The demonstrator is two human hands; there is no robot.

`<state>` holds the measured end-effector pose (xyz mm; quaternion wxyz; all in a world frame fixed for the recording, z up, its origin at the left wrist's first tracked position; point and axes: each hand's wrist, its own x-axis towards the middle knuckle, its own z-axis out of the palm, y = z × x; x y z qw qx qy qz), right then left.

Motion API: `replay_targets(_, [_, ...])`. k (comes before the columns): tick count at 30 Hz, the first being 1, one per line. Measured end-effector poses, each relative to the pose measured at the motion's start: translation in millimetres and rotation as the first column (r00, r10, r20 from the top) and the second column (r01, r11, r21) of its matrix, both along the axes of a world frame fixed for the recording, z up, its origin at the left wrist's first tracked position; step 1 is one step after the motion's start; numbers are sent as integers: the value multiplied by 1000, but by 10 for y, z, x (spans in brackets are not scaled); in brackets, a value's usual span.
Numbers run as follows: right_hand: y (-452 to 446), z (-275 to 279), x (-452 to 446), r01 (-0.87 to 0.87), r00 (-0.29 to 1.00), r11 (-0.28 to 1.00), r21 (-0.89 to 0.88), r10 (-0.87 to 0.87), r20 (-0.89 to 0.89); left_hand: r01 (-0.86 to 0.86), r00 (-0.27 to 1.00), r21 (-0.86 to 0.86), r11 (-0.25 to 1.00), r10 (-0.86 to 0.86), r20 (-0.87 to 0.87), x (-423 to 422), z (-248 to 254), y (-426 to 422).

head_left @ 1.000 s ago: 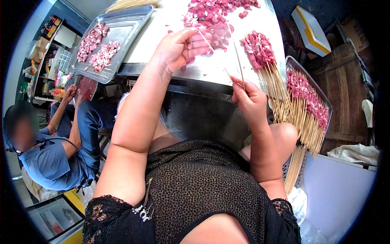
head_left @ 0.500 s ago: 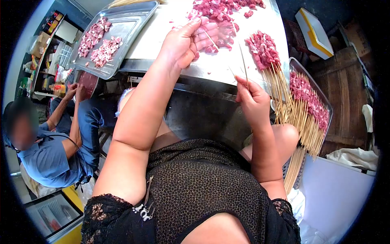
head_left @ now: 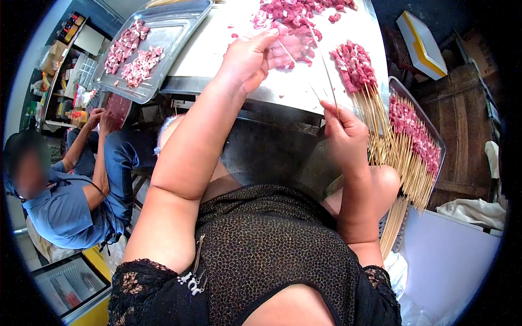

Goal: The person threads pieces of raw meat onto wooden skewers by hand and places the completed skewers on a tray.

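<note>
My left hand [head_left: 251,61] is palm up over the near part of the metal table, its fingers stretched out and slightly blurred. A thin pale stick-like piece [head_left: 286,51] lies across those fingers. Just beyond them is a pile of raw cut meat [head_left: 302,13]. My right hand [head_left: 346,130] pinches thin bamboo skewers [head_left: 328,73] between thumb and fingers at the table's front edge; a long one slants up toward the meat and a shorter tip shows beside it. Right of that hand, a bunch of loaded meat skewers [head_left: 354,68] rests with its sticks over the edge.
A metal tray [head_left: 174,43] with two heaps of meat stands on the left. Another tray [head_left: 443,138] at right holds many meat skewers. A person in a blue shirt [head_left: 70,209] sits at left. A white foam box [head_left: 421,43] is at the back right.
My right hand has shifted slightly right and down with the skewers. My left hand has moved a little to the right, still palm up.
</note>
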<state>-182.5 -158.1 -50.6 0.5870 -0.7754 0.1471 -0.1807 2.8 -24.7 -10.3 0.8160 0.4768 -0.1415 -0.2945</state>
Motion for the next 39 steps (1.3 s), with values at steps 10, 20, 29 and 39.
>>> replay_targets(10, [92,-228,122,43,992,999,27,-46,116,-189,978,-184,965,167,-126,-202,-100,-220])
replay_targets(20, [85,-130,93,69,981,997,35,-74,181,66,992,-182,981,-84,-96,-140,-68,-142])
replay_targets(29, [80,-171,83,57,982,998,-6,-55,180,-116,989,-139,984,102,-104,-51,8,-104])
replay_targets(39, [81,-219,116,82,981,993,-88,-64,185,-104,990,-151,983,87,-110,-131,47,-101])
